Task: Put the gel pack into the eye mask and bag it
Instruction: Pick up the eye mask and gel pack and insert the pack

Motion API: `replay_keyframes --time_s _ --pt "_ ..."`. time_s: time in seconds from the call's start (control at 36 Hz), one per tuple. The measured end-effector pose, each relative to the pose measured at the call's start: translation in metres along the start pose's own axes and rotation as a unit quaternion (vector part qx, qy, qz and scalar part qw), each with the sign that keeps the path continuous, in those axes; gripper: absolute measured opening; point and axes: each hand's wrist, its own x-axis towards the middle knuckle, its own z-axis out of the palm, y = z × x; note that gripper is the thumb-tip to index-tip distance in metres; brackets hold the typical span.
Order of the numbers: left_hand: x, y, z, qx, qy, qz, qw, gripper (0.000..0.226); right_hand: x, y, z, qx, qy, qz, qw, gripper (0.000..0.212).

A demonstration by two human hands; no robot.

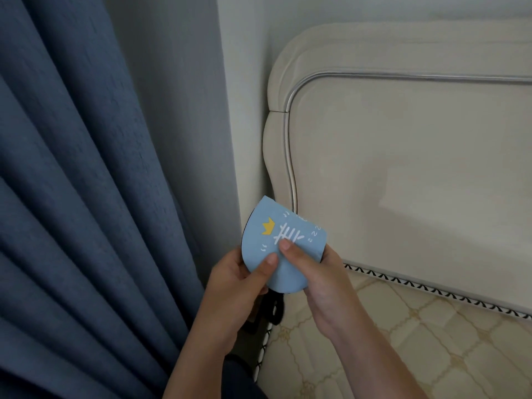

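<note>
Eye mask [288, 246], blue, folded, lower centre of frame.
Pinched between left hand [239, 283] and right hand [319, 280], thumbs on front, likely keeping fold shut for bagging.

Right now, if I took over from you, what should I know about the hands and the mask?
Left hand: grips the eye mask from the left, thumb on its front.
Right hand: pinches the mask from the right.
The blue mask is bent over and held up above the edge of the bed, beside the curtain. Its black strap hangs below.
Done: cannot tell. No gel pack shows, so it may or may not be inside.
Left: check that the pack is in, then bag the mask. No bag is in view.
</note>
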Motion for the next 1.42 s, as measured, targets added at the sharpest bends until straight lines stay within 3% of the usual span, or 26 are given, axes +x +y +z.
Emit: replay_keyframes --time_s 0.11,0.31,0.42,0.58,0.81,0.89,1.0,1.11,1.19,1.33,1.42 --pt "-0.004 0.006 -0.009 0.0 0.024 0.008 1.0 0.051 -0.001 0.001 0.013 -0.001 -0.026 0.014 1.0 0.048" --pt "-0.02 0.02 -0.037 -0.006 0.091 0.02 0.996 0.038 -0.008 0.004 0.043 0.004 -0.108 0.026 0.994 0.036" --pt "-0.036 0.029 -0.066 -0.032 0.118 0.024 0.992 0.048 -0.013 0.009 0.071 -0.011 -0.163 0.063 0.985 0.043" --pt "-0.071 0.037 -0.115 -0.042 0.183 0.027 0.982 0.047 -0.027 0.023 0.118 -0.05 -0.261 0.096 0.959 0.026" --pt "-0.122 0.054 -0.173 -0.045 0.283 0.075 0.955 0.031 -0.058 0.058 0.18 -0.109 -0.354 0.159 0.915 0.048" --pt "-0.143 0.058 -0.189 -0.037 0.308 0.081 0.947 0.038 -0.071 0.071 0.198 -0.074 -0.372 0.194 0.905 0.046" --pt "-0.167 0.059 -0.202 -0.029 0.312 0.069 0.947 0.03 -0.089 0.078 0.217 0.03 -0.359 0.248 0.899 0.047" --pt "-0.184 0.059 -0.207 -0.028 0.293 0.057 0.954 0.027 -0.102 0.082 0.226 0.022 -0.282 0.195 0.939 0.043" --pt "-0.193 0.059 -0.21 -0.035 0.275 0.055 0.959 0.025 -0.107 0.081 0.227 0.005 -0.229 0.129 0.965 0.024" --pt "-0.208 0.062 -0.217 -0.083 0.28 0.071 0.954 0.039 -0.121 0.079 0.235 0.01 -0.266 0.064 0.962 0.01" --pt "-0.22 0.063 -0.227 -0.098 0.305 0.072 0.945 0.044 -0.131 0.083 0.247 0.004 -0.295 0.016 0.955 0.015"
